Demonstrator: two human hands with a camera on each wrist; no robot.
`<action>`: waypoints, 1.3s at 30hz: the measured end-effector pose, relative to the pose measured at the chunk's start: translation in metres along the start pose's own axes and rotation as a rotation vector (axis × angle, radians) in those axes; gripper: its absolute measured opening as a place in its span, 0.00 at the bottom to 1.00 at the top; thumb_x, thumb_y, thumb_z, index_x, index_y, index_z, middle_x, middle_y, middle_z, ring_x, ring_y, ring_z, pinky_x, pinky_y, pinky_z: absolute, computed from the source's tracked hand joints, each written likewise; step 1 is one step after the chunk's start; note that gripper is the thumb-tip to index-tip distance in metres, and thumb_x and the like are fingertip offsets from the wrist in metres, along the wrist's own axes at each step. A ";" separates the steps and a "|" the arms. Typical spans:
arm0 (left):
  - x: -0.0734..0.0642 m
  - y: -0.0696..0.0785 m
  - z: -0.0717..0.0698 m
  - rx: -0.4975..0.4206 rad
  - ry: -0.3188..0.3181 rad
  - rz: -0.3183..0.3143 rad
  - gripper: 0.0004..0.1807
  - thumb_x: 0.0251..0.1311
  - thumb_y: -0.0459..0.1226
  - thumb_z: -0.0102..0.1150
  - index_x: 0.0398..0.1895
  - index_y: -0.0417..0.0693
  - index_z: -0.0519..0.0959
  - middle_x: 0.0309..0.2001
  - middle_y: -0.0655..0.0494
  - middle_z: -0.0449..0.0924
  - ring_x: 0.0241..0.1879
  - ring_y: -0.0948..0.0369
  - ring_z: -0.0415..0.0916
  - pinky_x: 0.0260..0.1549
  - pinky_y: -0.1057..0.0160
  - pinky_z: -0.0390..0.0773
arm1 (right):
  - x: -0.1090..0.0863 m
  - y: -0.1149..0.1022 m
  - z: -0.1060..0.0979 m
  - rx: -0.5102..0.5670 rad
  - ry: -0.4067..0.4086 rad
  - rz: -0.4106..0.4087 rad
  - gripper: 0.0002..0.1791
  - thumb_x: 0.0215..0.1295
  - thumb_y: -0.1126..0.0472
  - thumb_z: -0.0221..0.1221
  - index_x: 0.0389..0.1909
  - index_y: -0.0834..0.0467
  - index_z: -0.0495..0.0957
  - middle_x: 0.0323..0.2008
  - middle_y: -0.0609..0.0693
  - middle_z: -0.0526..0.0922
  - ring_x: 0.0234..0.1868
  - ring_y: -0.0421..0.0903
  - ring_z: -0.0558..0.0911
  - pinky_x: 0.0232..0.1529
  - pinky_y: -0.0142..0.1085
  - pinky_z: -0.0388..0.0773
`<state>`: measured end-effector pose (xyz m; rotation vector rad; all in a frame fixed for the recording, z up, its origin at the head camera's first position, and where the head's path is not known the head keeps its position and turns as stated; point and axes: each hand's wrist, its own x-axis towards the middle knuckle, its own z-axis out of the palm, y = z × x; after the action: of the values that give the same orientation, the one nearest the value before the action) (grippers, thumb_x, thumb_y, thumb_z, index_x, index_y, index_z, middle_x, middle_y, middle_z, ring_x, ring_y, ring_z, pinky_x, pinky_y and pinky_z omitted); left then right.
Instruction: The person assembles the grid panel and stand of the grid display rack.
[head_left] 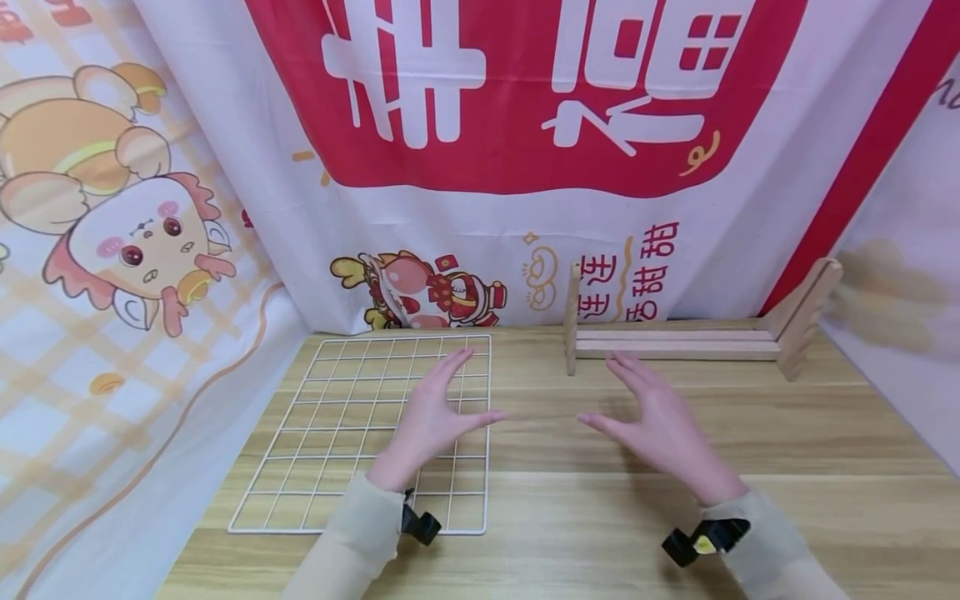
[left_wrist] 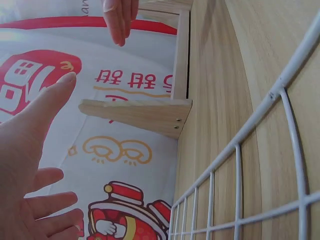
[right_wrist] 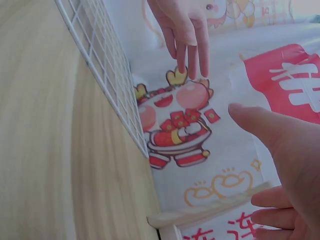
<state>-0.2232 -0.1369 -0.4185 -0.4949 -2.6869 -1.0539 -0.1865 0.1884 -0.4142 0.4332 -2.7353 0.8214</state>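
Note:
My left hand [head_left: 432, 410] hovers over the right part of a white wire grid panel [head_left: 362, 402], thumb and fingers spread apart and nothing between them. The panel lies flat on the wooden table. My right hand [head_left: 658, 417] is held over the table in front of a wooden rack [head_left: 675, 346], its thumb apart from straight fingers and holding nothing. The two palms face each other with a gap between them. In the left wrist view one wooden end piece [left_wrist: 140, 116] of the rack shows, with two small screws.
The wooden table [head_left: 570, 533] spreads under both hands. Behind it hangs a printed cloth [head_left: 510, 217] with red and white patterns, and another cloth [head_left: 112, 400] with cartoon figures covers the left side. Each wrist wears a small black camera.

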 end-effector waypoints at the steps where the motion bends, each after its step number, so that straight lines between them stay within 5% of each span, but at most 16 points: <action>1: -0.001 -0.002 -0.002 -0.010 0.002 -0.015 0.56 0.43 0.61 0.80 0.77 0.58 0.65 0.75 0.55 0.63 0.73 0.49 0.59 0.69 0.40 0.63 | 0.000 -0.001 0.002 0.012 0.005 -0.003 0.56 0.57 0.29 0.66 0.73 0.65 0.65 0.76 0.62 0.60 0.74 0.65 0.60 0.71 0.64 0.57; 8: -0.008 -0.014 -0.018 -0.082 0.022 -0.123 0.56 0.42 0.63 0.79 0.76 0.58 0.66 0.75 0.52 0.63 0.73 0.49 0.59 0.69 0.41 0.64 | 0.001 -0.009 0.015 0.070 0.021 0.002 0.53 0.55 0.31 0.69 0.72 0.63 0.68 0.72 0.62 0.66 0.71 0.64 0.66 0.70 0.61 0.62; 22: -0.025 -0.049 -0.042 -0.103 0.068 -0.160 0.55 0.43 0.52 0.84 0.76 0.52 0.66 0.75 0.48 0.62 0.74 0.45 0.57 0.69 0.39 0.62 | 0.002 -0.031 0.047 0.184 -0.011 -0.015 0.49 0.49 0.40 0.78 0.68 0.62 0.73 0.65 0.61 0.76 0.67 0.61 0.73 0.67 0.56 0.68; 31: -0.034 -0.075 -0.060 -0.104 0.074 -0.234 0.59 0.43 0.61 0.79 0.78 0.53 0.63 0.76 0.49 0.60 0.75 0.45 0.55 0.69 0.36 0.60 | 0.008 -0.041 0.063 0.257 -0.057 -0.023 0.49 0.48 0.42 0.78 0.68 0.62 0.73 0.65 0.59 0.76 0.66 0.58 0.75 0.68 0.53 0.69; 39: -0.040 -0.101 -0.078 -0.136 0.118 -0.242 0.57 0.48 0.52 0.81 0.78 0.46 0.61 0.76 0.45 0.60 0.74 0.42 0.55 0.70 0.40 0.60 | 0.012 -0.052 0.076 0.303 -0.096 0.000 0.48 0.47 0.44 0.79 0.67 0.63 0.75 0.64 0.57 0.78 0.65 0.56 0.76 0.67 0.52 0.70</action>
<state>-0.2190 -0.2688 -0.4374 -0.1244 -2.6301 -1.2921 -0.1915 0.1016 -0.4462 0.5441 -2.7017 1.2533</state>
